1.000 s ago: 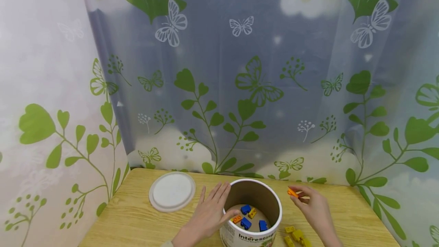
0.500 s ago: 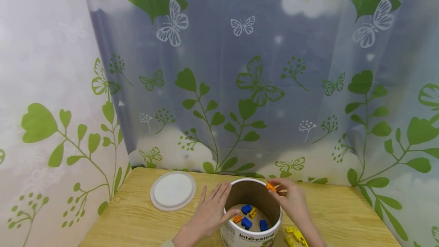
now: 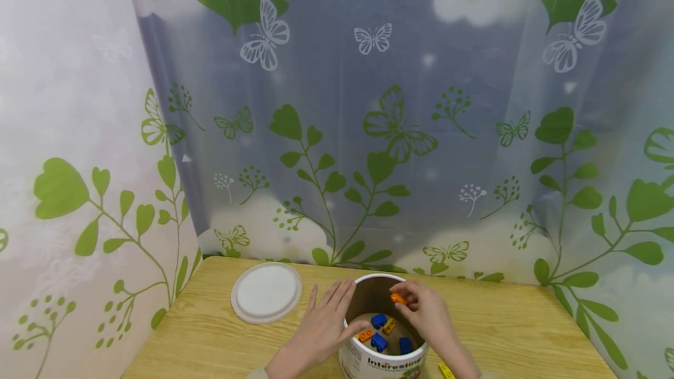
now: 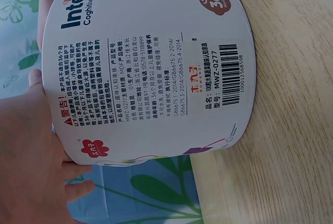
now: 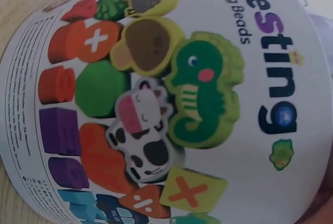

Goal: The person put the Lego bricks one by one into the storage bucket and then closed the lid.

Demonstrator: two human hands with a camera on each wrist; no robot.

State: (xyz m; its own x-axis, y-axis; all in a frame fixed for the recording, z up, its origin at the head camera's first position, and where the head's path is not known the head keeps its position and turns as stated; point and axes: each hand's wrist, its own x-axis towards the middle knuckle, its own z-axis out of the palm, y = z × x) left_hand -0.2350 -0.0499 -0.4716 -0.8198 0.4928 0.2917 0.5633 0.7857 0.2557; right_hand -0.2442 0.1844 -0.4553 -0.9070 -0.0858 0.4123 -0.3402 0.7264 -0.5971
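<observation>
A round white tub (image 3: 389,362) with printed sides stands on the table; its label fills both wrist views. My left hand (image 3: 322,327) rests on the tub's left rim, fingers straight and spread. In the left wrist view that hand (image 4: 28,151) lies along the tub's upper edge. Over the tub's opening, inside the right rim, my right hand (image 3: 429,316) pinches an orange toy brick (image 3: 398,298) between thumb and fingers. On the tub's floor lie several blue bricks (image 3: 378,342), a yellow brick (image 3: 389,326) and another orange brick (image 3: 365,336).
A round white lid (image 3: 266,291) lies flat on the wooden table (image 3: 210,326), left of the tub. Beside the tub's right side is a yellow brick (image 3: 446,371), partly cut off by the right forearm and frame edge. A patterned curtain (image 3: 337,192) hangs behind the table.
My right hand has moved left with the orange brick, from right of the tub to over its opening. Its forearm now covers most of the yellow bricks. The left hand has stayed put.
</observation>
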